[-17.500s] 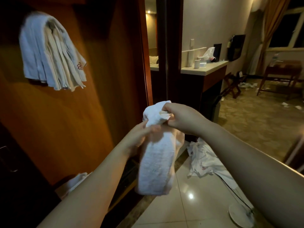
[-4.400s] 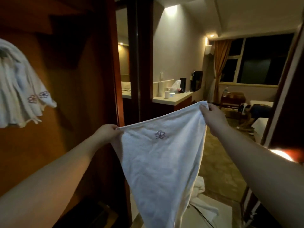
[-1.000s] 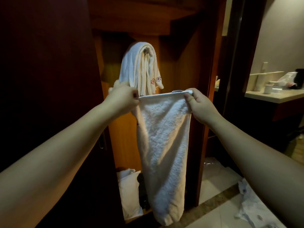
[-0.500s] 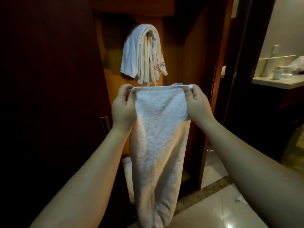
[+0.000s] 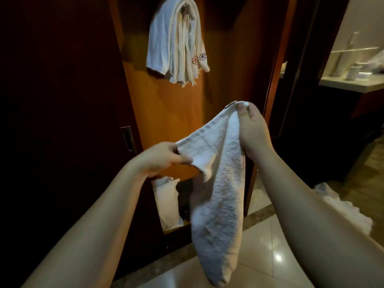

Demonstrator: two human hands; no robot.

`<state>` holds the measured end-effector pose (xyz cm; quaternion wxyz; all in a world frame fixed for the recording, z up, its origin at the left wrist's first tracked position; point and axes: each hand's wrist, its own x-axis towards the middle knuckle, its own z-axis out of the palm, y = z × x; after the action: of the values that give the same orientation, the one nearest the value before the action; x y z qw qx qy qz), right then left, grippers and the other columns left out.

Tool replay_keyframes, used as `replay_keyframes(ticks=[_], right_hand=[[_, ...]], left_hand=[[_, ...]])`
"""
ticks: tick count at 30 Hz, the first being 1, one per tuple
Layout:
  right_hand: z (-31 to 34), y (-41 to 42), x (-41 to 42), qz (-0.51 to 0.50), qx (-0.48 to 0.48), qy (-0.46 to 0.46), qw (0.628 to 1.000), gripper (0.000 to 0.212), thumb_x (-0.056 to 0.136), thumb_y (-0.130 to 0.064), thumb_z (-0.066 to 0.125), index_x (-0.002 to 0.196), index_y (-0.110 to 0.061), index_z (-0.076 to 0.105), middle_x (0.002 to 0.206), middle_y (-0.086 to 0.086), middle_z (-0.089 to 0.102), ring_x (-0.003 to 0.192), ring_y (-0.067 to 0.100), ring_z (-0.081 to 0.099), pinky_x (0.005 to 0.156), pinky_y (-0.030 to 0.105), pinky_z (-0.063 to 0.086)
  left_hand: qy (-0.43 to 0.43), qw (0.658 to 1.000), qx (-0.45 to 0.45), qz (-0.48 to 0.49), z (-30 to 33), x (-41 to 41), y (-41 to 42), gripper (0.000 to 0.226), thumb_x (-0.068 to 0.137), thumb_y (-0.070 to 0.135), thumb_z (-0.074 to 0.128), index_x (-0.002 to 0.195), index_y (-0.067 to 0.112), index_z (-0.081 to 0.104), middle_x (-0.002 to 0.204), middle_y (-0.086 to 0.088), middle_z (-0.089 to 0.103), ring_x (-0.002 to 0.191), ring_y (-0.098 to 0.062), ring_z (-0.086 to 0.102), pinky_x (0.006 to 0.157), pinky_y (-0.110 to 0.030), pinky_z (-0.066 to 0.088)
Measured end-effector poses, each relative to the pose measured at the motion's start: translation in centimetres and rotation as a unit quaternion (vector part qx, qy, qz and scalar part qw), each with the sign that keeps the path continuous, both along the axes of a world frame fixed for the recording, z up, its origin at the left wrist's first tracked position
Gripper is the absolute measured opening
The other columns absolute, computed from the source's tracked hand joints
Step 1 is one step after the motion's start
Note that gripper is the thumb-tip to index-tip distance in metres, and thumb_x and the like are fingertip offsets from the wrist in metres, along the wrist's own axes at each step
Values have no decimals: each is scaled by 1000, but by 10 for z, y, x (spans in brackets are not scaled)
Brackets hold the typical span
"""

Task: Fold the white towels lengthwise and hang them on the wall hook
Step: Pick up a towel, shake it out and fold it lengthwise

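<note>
While the shiny tile floor [image 5: 257,246] lies below, a wood wall [image 5: 166,104] stands ahead. Hung towels [image 5: 176,40] drape high on it. The left hand [image 5: 160,157] pinches one top corner of a folded white towel [image 5: 218,194]; the right hand [image 5: 252,129] pinches the other, higher. A desk [image 5: 351,84] with cups is far right.

A: It's dim and warm. The dark door panel [image 5: 58,100] left of the left hand [image 5: 160,157] is almost black, with its detail lost.

B: The brightest spot is a hard glare on the floor tile [image 5: 277,257], low and right of the right hand [image 5: 252,132].

A: The hanging towels [image 5: 176,42] above the fingers look soft and cast a shadow on the wood.

B: The counter [image 5: 351,84] far right is blurred, and the forearms bulge at the frame's bottom edge.
</note>
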<state>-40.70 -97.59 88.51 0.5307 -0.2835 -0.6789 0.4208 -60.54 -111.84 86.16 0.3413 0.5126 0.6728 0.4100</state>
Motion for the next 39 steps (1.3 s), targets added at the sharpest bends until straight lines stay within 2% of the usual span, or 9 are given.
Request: replay_keyframes(ticks=[5,9,14,17,21,24,26,29,39], right_hand=[[3,11,15,14,3,-3,1000,31,98,-58,48,99,-38,73,98,-15,73,89,7,69,82,39,57],[7,21,27,3,17,-29,999,33,97,-64,47,101,-41,70,104,-20,72,92,7,68,89,49,58],[14,27,30,28,35,-27,999,31,101,-59,41,103,-46,69,114,-26,69,101,4,67,94,48,56],[14,34,31,43,-8,-32,999,32,100,-58,41,105,-47,70,111,-19,72,103,8,69,91,46,57],[11,37,32,115,-52,-17,992,32,102,-54,42,108,-49,73,104,-13,75,91,10,69,73,38,50],[14,47,29,164,-95,41,981,34,100,-54,48,118,-39,73,115,0,75,104,21,70,88,45,53],[11,52,28,259,-187,91,943,38,94,-56,59,120,-33,73,127,8,70,119,26,66,100,48,53],[-21,52,29,361,-285,15,888,64,61,-58,90,112,-19,78,126,14,70,117,29,67,89,40,59],[3,63,48,353,-219,-48,908,54,88,-58,61,118,-16,75,130,13,68,121,28,65,88,36,58]], left_hand=[[-25,985,155,72,-2,10,3,42,81,26,65,104,61,65,114,20,70,107,0,66,96,-34,50],[5,963,240,119,9,22,5,15,86,50,58,95,61,60,99,24,70,92,0,68,79,-28,55],[61,930,315,177,22,36,13,14,94,36,60,85,44,54,74,25,64,64,4,62,53,-14,46],[83,923,320,197,31,34,16,19,92,32,67,83,34,50,69,25,62,61,6,59,52,-11,43],[15,942,294,160,46,24,16,11,85,37,67,87,31,58,80,10,68,75,-12,67,68,-36,53],[-76,946,293,115,56,23,20,10,84,34,66,88,31,74,90,-3,76,83,-25,74,68,-39,59],[-161,939,285,105,61,25,26,13,87,28,65,85,30,78,88,-8,77,81,-27,75,65,-38,59],[-247,934,243,90,61,22,34,14,90,22,65,90,21,79,96,-17,76,84,-31,75,69,-42,60],[-129,950,273,81,60,1,20,16,100,30,59,104,22,72,100,-6,76,91,-21,72,75,-30,56]])
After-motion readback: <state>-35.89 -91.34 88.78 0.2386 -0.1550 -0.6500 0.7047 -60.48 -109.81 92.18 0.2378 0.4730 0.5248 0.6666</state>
